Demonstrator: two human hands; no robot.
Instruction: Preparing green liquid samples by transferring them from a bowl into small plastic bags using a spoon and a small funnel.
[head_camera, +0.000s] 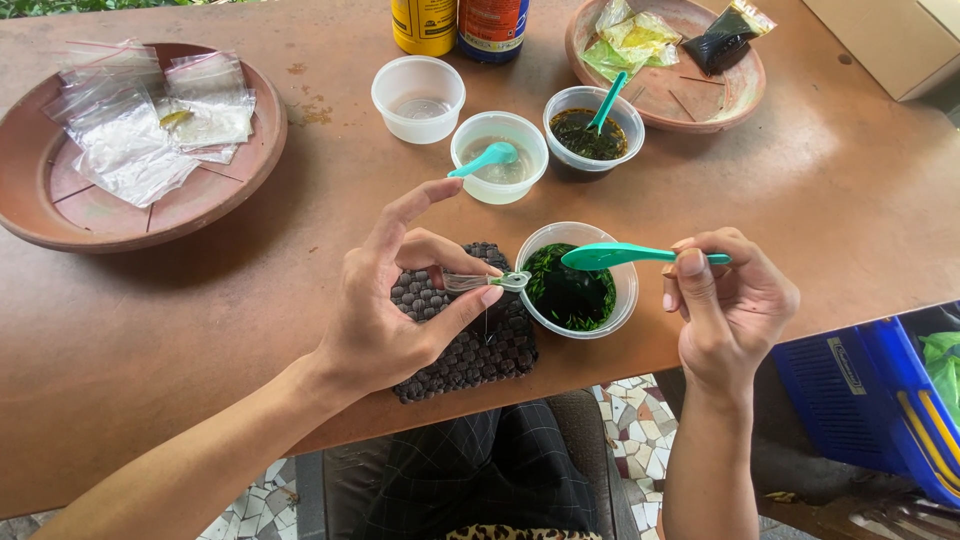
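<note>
My left hand (400, 310) pinches a small clear plastic sachet (487, 281) between thumb and fingers, held just left of a clear cup of dark liquid with green shreds (580, 290). A thin drip hangs from the sachet over a dark woven mat (470, 345). My right hand (725, 305) grips a teal plastic spoon (620, 256) by its handle, its bowl hovering over that cup.
On the brown table (250, 300) stand an empty clear cup (418, 98), a cup with pale liquid and a teal spoon (498, 157), and a cup of dark liquid with a spoon (594, 130). Clay dishes hold plastic bags (150, 130) and packets (665, 50). Two bottles (460, 25) stand behind; a blue crate (870, 400) sits at the right.
</note>
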